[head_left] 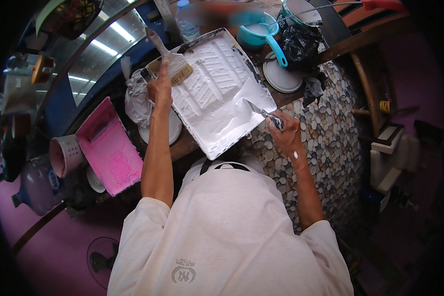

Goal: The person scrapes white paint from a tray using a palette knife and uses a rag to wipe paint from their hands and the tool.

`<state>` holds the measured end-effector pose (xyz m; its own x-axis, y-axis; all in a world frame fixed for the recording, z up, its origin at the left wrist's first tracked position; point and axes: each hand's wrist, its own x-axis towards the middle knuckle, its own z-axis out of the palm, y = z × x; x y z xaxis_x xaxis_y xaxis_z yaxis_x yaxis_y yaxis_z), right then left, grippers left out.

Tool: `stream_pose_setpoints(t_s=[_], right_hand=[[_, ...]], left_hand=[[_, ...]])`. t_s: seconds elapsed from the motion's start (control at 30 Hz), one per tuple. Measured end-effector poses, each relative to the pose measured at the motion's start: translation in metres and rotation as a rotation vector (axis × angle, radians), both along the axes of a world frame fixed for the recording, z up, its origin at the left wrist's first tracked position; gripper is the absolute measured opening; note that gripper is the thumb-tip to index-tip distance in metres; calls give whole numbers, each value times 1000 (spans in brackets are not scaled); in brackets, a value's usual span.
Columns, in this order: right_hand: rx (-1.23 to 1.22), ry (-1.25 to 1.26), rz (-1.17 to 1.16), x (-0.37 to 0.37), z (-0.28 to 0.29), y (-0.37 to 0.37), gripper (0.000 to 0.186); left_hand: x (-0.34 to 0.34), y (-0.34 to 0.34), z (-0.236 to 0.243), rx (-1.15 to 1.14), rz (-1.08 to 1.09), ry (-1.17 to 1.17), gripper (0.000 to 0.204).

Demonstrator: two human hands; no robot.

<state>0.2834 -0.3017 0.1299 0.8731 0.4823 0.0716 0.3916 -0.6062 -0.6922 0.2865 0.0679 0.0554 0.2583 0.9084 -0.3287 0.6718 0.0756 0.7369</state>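
A paint tray (209, 126) coated in white paint lies tilted before me, its ribbed slope at the far side. My left hand (160, 90) is closed at its left rim, seemingly gripping it, though the fingertips are partly hidden. Just beyond that hand a wide paintbrush (181, 73) rests across the rim, bristles over the tray and handle pointing away. My right hand (285, 132) holds a paint-smeared scraper (272, 118) by its dark handle at the tray's right edge. The scraper's blade reaches into the white paint. A white smear marks my right wrist.
A pink-coated tray (111, 153) and a pink-stained bucket (64, 157) stand at left, near a large water bottle (38, 185). Crumpled plastic (139, 101) lies beside my left hand. At far right are a turquoise dipper (257, 34), a round lid (282, 76) and a black bag (301, 44).
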Motion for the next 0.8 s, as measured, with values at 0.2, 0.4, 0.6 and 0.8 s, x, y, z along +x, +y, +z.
stream_pose_setpoints(t_s=[0.2,0.4,0.6,0.8], right_hand=[[-82,-209,85,9,-13,2,20],[-36,-160,17,14,-4,8,18],[52,-30,30,12,-2,14,19],[-57,-112,22,13,-2,16,19]], left_hand=[[0,-6,6,-17,-25,-103,95],[-4,-6,5,-14,-31,-122,95],[-6,-3,-1,22,-42,-133,96],[-5,-6,4,31,-38,-101,97]])
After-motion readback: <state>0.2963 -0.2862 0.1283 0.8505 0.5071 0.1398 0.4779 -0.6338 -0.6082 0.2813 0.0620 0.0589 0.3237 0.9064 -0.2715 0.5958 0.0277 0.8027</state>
